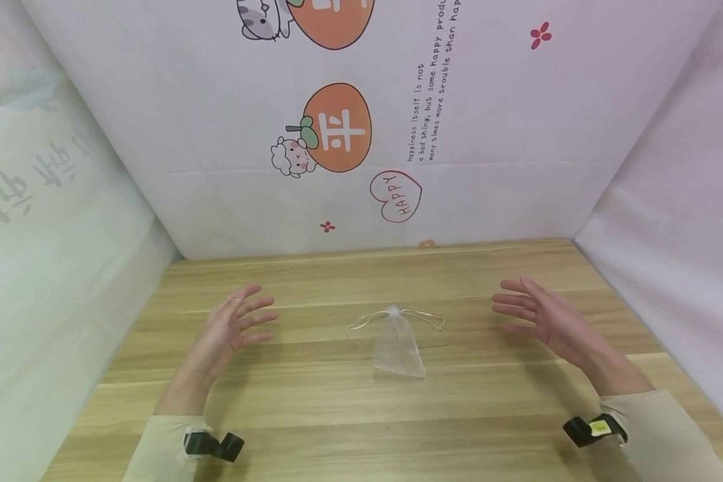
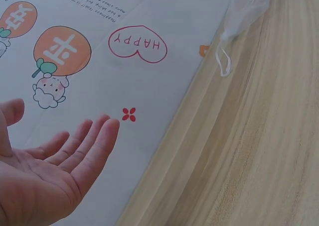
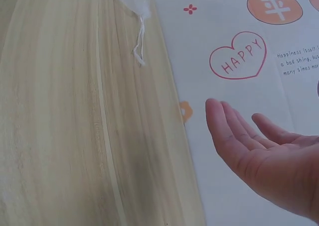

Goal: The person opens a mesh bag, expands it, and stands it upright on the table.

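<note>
Was a sheer white drawstring pouch. Lay flat, about midway across the wood-grain tabletop. Had a tightly gathered neck at the far end, flared to a wide, slightly slanted base. Trailed thin pale drawstrings to both sides.

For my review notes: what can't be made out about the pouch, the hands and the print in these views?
- Underside of the sheer pouch: hidden in the head view, facing the tabletop.
- Pouch's far end: cut off by the top edge in both wrist views.
- Base of the left hand: cut off by the left wrist view's frame.
- Base of the right hand: cut off by the right wrist view's right edge.
- Side-sheet lettering: faint, blurred, head view.
</note>
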Motion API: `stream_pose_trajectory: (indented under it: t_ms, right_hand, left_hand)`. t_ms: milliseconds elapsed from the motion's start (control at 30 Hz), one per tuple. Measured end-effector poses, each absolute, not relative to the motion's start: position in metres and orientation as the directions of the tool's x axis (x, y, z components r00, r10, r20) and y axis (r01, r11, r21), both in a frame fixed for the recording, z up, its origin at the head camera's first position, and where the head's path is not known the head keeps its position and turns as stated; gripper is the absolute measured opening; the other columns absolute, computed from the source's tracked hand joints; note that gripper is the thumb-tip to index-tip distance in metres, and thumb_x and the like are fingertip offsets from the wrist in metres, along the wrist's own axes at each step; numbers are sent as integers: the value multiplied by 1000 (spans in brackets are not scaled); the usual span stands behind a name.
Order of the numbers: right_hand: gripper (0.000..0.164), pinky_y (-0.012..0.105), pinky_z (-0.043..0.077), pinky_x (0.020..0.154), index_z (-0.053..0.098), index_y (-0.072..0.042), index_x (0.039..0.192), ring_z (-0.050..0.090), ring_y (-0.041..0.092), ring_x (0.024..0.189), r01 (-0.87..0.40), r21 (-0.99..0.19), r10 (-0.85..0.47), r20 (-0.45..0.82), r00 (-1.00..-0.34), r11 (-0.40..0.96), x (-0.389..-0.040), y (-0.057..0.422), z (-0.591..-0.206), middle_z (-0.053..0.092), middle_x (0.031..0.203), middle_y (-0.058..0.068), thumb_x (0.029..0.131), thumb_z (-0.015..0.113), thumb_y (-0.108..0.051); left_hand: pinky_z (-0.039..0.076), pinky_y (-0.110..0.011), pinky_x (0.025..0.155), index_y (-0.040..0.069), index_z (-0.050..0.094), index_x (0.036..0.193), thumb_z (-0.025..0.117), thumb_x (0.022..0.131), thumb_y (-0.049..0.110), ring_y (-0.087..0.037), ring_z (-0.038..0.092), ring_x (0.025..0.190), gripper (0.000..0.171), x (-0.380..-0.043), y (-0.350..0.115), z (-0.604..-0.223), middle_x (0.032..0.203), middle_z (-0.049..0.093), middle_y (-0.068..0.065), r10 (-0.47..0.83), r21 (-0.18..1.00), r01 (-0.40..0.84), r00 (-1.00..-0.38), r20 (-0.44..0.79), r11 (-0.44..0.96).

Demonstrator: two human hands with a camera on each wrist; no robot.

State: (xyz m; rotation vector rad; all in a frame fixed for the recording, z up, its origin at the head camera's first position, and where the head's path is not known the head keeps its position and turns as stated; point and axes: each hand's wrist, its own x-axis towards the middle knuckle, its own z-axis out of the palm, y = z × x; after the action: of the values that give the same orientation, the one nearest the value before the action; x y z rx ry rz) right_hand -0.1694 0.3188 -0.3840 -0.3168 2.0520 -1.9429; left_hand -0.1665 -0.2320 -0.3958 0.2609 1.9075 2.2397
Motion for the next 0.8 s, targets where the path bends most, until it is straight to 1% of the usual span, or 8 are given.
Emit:
stream_pose_trajectory:
  t_ms: [67, 167, 367, 500, 600, 700, 800]
  right_hand:
    - [66, 41, 53, 95, 20, 11, 151, 61, 11, 119, 64, -998, -374, -68, -925, 22, -169, 319, -384, 63, 127, -6, 111, 29, -41]
    - [66, 41, 53, 96, 20, 12, 150, 62, 14, 118, 88, -996, -386, -76, -920, -13, -169, 318, -385, 64, 126, -4, 111, 30, -40]
    - [70, 43, 52, 97, 16, 15, 150, 62, 14, 118, 106, -994, -389, -102, -916, 12, -170, 314, -387, 62, 129, 2, 111, 31, -40]
    - [68, 44, 52, 97, 19, 14, 150, 61, 15, 118, 119, -993, -390, -118, -913, 20, -171, 311, -389, 62, 130, 6, 111, 31, -41]
    - [67, 42, 53, 96, 22, 13, 149, 62, 17, 118, 129, -991, -388, -128, -913, 25, -171, 309, -390, 60, 135, 14, 111, 32, -41]
    - [67, 43, 53, 96, 24, 13, 148, 63, 19, 118, 138, -990, -385, -141, -912, 34, -171, 306, -392, 56, 138, 22, 110, 33, -42]
    - [67, 43, 53, 96, 28, 13, 148, 63, 20, 118, 146, -988, -384, -154, -910, 50, -172, 302, -394, 54, 140, 25, 110, 35, -42]
  left_hand:
    - [53, -55, 91, 1, 30, 151, 36, 110, 39, -33, 61, 119, 56, -167, -230, -396, 131, 61, -6, 257, 988, -43, -966, -3, -148]
    - [52, -57, 91, 0, 29, 151, 37, 110, 39, -30, 63, 116, 58, -167, -228, -397, 130, 60, -7, 262, 989, -56, -965, -19, -135]
    - [52, -59, 90, -1, 28, 152, 37, 110, 39, -29, 64, 112, 59, -168, -224, -400, 131, 59, -9, 277, 994, -54, -961, -25, -100]
    - [54, -58, 87, -1, 30, 151, 40, 110, 38, -30, 65, 111, 58, -168, -220, -402, 133, 58, -13, 282, 995, -48, -959, -22, -84]
    - [54, -58, 86, -1, 32, 150, 42, 109, 37, -33, 64, 112, 57, -169, -217, -404, 134, 57, -16, 286, 996, -53, -958, -30, -74]
    - [54, -59, 86, -1, 35, 149, 44, 109, 36, -37, 62, 115, 55, -170, -212, -406, 136, 55, -19, 292, 995, -70, -955, -48, -67]
    - [55, -58, 86, 0, 38, 148, 45, 108, 36, -38, 61, 116, 54, -172, -208, -408, 139, 52, -22, 297, 995, -90, -952, -70, -52]
